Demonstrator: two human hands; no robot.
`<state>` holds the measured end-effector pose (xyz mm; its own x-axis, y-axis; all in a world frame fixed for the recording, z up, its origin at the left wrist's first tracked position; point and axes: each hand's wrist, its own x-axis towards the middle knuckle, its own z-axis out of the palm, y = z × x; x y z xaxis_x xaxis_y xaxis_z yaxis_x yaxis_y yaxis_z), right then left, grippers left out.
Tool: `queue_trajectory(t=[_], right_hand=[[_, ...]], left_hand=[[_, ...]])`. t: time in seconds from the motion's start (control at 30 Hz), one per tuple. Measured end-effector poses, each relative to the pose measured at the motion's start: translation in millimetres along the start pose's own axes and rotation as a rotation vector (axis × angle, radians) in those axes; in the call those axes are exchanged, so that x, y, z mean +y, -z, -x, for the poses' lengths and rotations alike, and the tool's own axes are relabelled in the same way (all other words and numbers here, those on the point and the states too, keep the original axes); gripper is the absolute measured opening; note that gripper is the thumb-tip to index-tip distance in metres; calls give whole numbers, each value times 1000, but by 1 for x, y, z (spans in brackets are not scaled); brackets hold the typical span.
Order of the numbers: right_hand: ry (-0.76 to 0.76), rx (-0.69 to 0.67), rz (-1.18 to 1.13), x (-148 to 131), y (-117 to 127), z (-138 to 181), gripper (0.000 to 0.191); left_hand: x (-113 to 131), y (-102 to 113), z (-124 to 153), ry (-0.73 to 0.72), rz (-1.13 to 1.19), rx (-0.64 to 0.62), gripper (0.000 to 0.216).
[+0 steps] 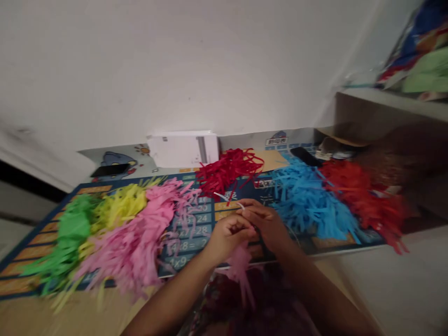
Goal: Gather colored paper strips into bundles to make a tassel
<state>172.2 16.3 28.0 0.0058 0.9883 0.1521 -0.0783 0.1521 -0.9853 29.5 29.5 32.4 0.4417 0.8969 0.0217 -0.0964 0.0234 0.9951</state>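
Note:
My left hand (pixel 227 235) is closed in a pinch near the front edge of the table mat. A pink paper tassel (pixel 240 263) hangs below its fingers, with the top of the tassel hidden in the grip. My right hand (pixel 266 224) touches the left one, fingers closed on a thin white string (pixel 241 206) whose end sticks out at the fingertips. Beyond my hands lies a dark red heap of paper strips (pixel 227 170). A large pink fringed paper bundle (pixel 140 233) is to the left, and a blue fringed bundle (pixel 311 200) to the right.
Green (pixel 72 228) and yellow fringed paper bundles (pixel 119 207) lie at the left; a red one (pixel 364 198) at the right. A white box (pixel 184 149) stands against the wall. Dark flat objects lie at both back sides. A shelf (pixel 392 100) overhangs the right.

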Motion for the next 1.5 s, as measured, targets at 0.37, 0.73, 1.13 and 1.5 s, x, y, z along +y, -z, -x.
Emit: queue_trajectory(t=[0.37,0.73,1.13,1.5], right_hand=[[-228,161,-683,-5,3,-48,32],[263,145,574,-7,-29,21,25],[260,202,674,-2,-31,25,25],[338,-2,759,4,-24,22,33]], left_hand=[[-19,41,18,170,-76,30,21],[-12,47,23,227,608,398,37],[-7,40,25,271,628,392,41],[-15,37,28,208,422,391,40]])
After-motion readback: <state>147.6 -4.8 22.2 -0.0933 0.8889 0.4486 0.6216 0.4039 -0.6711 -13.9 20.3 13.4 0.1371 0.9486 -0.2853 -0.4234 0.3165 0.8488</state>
